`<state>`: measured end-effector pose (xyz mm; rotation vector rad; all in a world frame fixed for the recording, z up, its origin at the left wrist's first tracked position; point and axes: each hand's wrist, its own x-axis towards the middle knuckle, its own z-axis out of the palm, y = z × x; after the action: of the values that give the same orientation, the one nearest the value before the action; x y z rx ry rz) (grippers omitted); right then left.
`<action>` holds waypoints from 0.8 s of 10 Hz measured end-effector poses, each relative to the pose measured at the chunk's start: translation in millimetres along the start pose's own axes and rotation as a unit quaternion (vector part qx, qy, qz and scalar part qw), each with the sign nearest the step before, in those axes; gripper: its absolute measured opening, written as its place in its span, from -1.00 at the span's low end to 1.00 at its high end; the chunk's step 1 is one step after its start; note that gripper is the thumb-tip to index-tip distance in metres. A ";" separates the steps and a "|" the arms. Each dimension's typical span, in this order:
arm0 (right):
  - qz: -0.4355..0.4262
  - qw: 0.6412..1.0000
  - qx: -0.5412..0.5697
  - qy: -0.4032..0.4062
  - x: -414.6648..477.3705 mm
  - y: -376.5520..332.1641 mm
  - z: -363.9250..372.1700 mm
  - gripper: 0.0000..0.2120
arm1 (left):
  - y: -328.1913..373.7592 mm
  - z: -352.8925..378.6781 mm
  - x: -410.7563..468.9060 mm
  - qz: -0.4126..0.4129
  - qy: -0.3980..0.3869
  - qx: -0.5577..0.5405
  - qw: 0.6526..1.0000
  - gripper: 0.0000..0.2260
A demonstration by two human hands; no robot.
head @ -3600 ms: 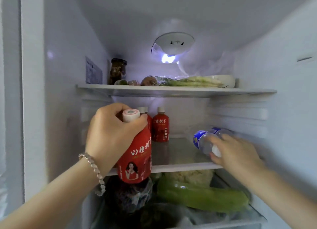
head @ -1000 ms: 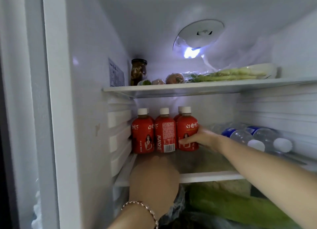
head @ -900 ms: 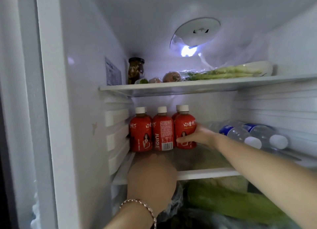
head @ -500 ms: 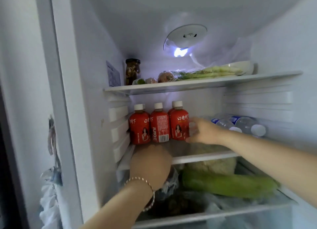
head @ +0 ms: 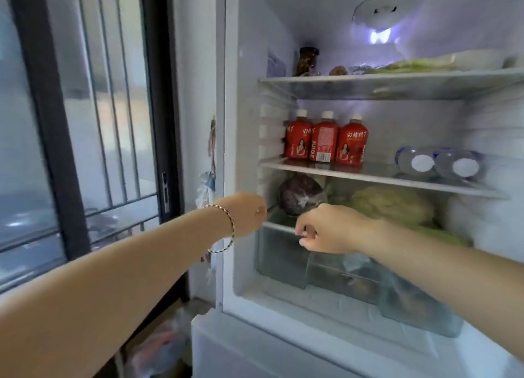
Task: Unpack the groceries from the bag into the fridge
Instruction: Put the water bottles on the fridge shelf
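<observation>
1. Red juice bottles [head: 326, 139], three in a row with white caps, stand upright on the fridge's [head: 246, 66] middle glass shelf [head: 377, 176], toward 12 o'clock from the hands.
2. Two clear water bottles [head: 439, 163] lie on their sides on the same shelf at about 2 o'clock, white caps facing out, well apart from the juice.
3. On the top shelf [head: 397, 78] sit a dark jar [head: 307, 61] and some green vegetables [head: 411, 66], blurred.
4. Below the middle shelf are a dark purple wrapped cabbage [head: 297, 197] and a pale cauliflower [head: 392, 204].
5. Left hand [head: 245, 213], with a bracelet [head: 226, 230] at the wrist, hangs at the fridge's left edge, fingers curled in; it holds nothing that shows.
6. Right hand [head: 329, 227] is loosely curled in front of the lower shelf's edge, just beside the cabbage; whether it touches the shelf I cannot tell, and it grips no item.
7. At 7 o'clock, on the floor beside the fridge, lies a blurred plastic grocery bag [head: 161, 346].
</observation>
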<state>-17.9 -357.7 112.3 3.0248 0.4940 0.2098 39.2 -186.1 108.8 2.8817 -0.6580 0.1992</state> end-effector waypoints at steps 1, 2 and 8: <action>-0.052 0.997 0.018 -0.060 -11.5 -38.2 31.7 -0.77 | -15.0 21.1 -70.0 -0.091 -0.096 0.022 0.991 -0.73; -0.097 0.985 0.034 -0.142 -17.3 -96.0 68.7 -0.77 | -36.9 42.5 -150.4 -0.200 -0.163 0.006 0.966 -0.74; -0.589 0.776 -0.055 -0.218 -299.4 -625.5 87.2 -0.66 | -37.5 51.7 -813.9 -0.727 -0.051 -0.076 0.681 -0.79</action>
<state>-481.2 133.8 -67.3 1.9526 1.9848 -0.4948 -666.5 175.8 -84.8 2.3197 1.5437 -0.2433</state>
